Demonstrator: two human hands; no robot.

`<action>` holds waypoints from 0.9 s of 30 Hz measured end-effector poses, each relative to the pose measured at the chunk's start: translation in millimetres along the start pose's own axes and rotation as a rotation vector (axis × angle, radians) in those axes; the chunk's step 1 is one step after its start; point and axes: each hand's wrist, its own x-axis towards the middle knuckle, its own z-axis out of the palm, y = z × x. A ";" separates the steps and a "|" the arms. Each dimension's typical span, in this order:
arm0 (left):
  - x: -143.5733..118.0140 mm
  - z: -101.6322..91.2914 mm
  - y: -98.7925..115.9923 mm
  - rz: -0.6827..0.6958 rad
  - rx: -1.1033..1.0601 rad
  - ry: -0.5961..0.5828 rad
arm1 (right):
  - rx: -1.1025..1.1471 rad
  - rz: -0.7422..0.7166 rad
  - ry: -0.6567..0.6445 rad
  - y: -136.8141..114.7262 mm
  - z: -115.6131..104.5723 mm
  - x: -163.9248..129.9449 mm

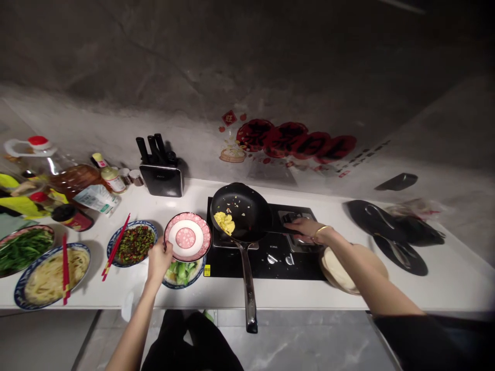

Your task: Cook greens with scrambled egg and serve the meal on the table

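Closest to the camera was the pan handle (248, 288), sticking straight out over the counter (294, 293) edge toward the person, long axis running front to back. Going left to right: the left hand (158, 260) had its grip clenched on the near rim of a pink patterned plate (187, 237), holding it tilted up and just beside the left edge of the black frying pan (240, 211). Under that plate sat a bowl of greens (181, 272) on the counter. The scrambled egg (225, 222) was piled at the pan's left side, so right next to the plate, much nearer the left hand than the right. The right hand (305, 228) was lying over on the stove (270, 252) just right of the pan, fingers curled round something flat and dark, but I couldn't tell what it was or how tight the grip was.
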 end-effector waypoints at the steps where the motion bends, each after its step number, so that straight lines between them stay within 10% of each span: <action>1: 0.9 -0.9 1.6 -0.004 0.007 -0.001 | 0.068 0.011 -0.052 -2.0 3.7 7.6; 11: 24.4 -1.3 20.3 0.020 0.115 -0.017 | 0.319 -0.125 0.055 -14.9 14.7 45.0; 27: 45.2 6.2 31.0 0.080 0.286 -0.036 | 0.632 -0.022 -0.065 32.6 53.6 15.3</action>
